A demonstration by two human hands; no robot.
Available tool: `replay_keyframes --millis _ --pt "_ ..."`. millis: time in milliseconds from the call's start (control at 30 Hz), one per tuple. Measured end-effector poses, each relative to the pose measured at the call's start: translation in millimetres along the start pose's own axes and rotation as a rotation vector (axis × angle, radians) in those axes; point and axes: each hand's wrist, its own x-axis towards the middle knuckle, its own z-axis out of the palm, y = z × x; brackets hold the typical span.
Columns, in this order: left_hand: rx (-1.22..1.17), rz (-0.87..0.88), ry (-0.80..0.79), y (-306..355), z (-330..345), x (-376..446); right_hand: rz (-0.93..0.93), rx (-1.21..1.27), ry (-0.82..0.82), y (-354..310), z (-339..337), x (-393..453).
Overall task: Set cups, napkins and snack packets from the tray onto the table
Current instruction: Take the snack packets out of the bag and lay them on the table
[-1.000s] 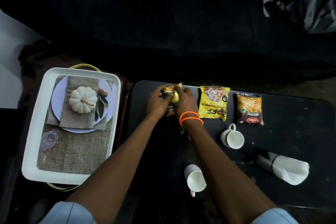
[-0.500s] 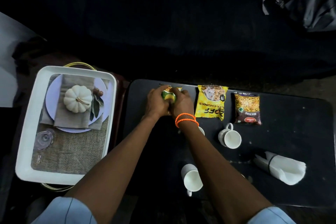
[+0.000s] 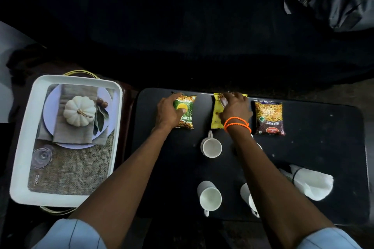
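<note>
Nearest you on the black table, two white cups stand between your forearms, a third cup further in, rolled napkins off to the right. Up at the far edge, your left hand lies spread on the green snack packet, thumb pressing its face. Your right hand covers the yellow packet, fingers splayed flat over its top. Beside it lies the dark mixture packet. Left of the table sits the white tray.

On the black table there are three snack packets, four white cups and one bundle of white napkins, and beside it one white tray.
</note>
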Motion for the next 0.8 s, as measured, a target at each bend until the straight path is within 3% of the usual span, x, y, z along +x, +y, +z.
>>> replay_keyframes --millis 100,800 --pt "-0.011 0.005 0.006 2 1 0 -0.055 -0.011 -0.061 16 4 1" --pt "-0.038 0.002 0.033 2 8 3 -0.072 0.013 -0.044 25 7 -10"
